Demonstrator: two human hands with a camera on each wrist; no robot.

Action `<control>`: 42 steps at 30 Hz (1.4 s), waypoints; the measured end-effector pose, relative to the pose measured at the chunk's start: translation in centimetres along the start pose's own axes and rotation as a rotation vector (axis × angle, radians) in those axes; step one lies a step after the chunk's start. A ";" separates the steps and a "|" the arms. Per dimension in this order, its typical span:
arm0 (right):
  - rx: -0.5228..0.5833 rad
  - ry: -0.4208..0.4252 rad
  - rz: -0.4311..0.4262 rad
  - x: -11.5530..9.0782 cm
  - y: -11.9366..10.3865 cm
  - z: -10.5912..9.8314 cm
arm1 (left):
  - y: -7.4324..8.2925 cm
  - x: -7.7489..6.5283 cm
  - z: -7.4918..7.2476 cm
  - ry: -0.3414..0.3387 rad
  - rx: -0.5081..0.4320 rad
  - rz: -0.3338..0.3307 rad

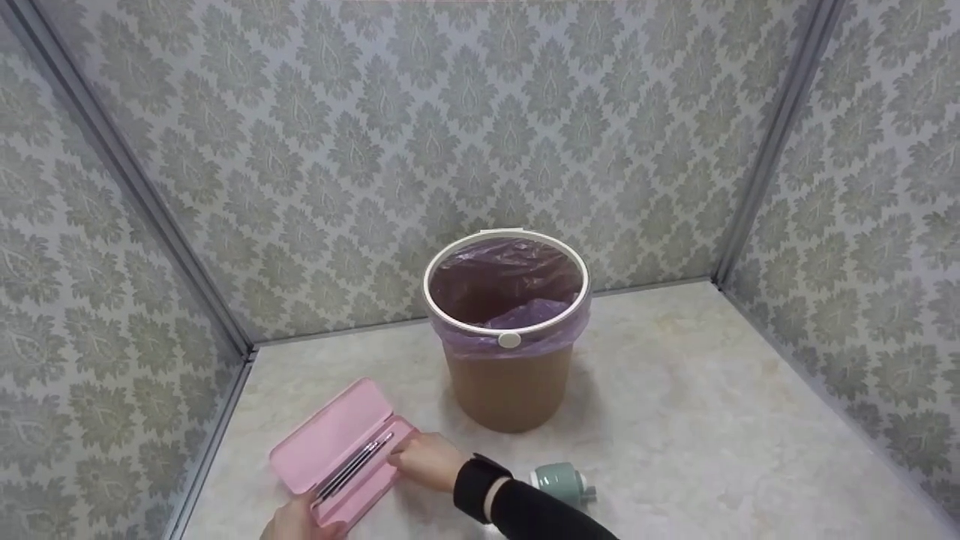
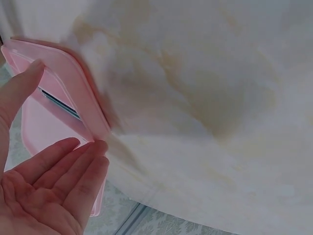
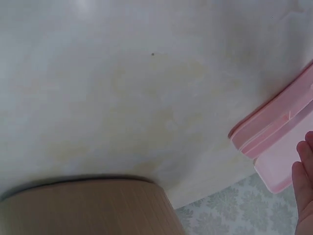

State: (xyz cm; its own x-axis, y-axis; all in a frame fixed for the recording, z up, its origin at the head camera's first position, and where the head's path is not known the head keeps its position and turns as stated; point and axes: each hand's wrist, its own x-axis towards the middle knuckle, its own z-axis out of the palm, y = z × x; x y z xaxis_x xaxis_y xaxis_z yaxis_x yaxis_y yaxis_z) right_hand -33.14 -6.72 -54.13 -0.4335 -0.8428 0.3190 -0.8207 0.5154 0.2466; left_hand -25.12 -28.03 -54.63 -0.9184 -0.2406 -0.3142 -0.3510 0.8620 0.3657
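An open pink pencil case (image 1: pixel 334 439) lies on the table at the lower left, its lid folded back away from me. Inside it, several slim dark pens (image 1: pixel 352 469) lie lengthwise. My left hand (image 1: pixel 296 519) holds the case's near end. In the left wrist view, the thumb of the left hand (image 2: pixel 54 188) rests over the rim and its fingertips meet the outer corner. At the far end, my right hand (image 1: pixel 431 461) touches the case's rim. The right wrist view catches only some fingers of that hand (image 3: pixel 305 181); their grip is hidden.
Behind the case stands a brown bin (image 1: pixel 510 390) with a white rim and a purple liner bag (image 1: pixel 517 345). A green and white bottle-like object (image 1: pixel 561 482) lies beside my right forearm. Patterned panels (image 1: pixel 465 150) enclose the marbled table (image 1: pixel 675 405).
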 end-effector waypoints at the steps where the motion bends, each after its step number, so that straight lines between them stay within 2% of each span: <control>1: 0.009 0.005 -0.006 -0.1 0.0 -0.2 | -0.5 0.3 0.0 -0.004 -0.027 0.002; 3: 0.025 0.012 -0.013 -0.5 0.1 -0.6 | -1.2 0.9 0.2 -0.003 -0.055 0.003; 5: 0.051 0.023 -0.027 -0.9 0.4 -1.5 | -1.3 1.1 0.4 0.025 -0.070 0.012; 10: 0.090 0.015 -0.049 -2.3 1.3 -3.9 | -0.9 0.7 0.2 0.111 -0.093 0.082; 12: 0.106 0.005 -0.052 -3.0 1.6 -4.7 | -0.7 0.6 0.0 0.126 -0.095 0.085; 16: 0.132 -0.007 -0.039 -4.9 2.4 -5.8 | -0.4 0.5 0.0 0.167 -0.060 0.084; 21: 0.196 -0.031 0.021 -8.1 3.5 -6.8 | -0.2 0.6 0.1 0.206 0.022 0.106; 24: 0.234 -0.033 0.069 -10.1 4.2 -7.1 | -0.2 0.5 0.3 0.201 0.049 0.095; 31: 0.298 0.011 0.175 -14.7 5.8 -7.2 | -0.2 0.1 0.6 0.163 0.043 0.044; 36: 0.373 -0.026 0.248 -17.6 6.8 -7.4 | -0.3 -0.2 1.0 0.169 0.065 0.047; 42: 0.474 -0.034 0.277 -20.5 7.1 -7.5 | -0.4 -1.1 1.6 0.177 0.068 0.066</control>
State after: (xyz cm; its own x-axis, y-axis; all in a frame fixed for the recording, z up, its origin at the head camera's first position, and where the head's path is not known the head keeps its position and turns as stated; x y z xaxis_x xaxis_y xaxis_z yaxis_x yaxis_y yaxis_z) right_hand -27.28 15.39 -52.03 -0.6624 -0.6940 0.2822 -0.7486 0.5992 -0.2838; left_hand -23.69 -27.41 -55.86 -0.9590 -0.2516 -0.1305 -0.2808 0.9053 0.3186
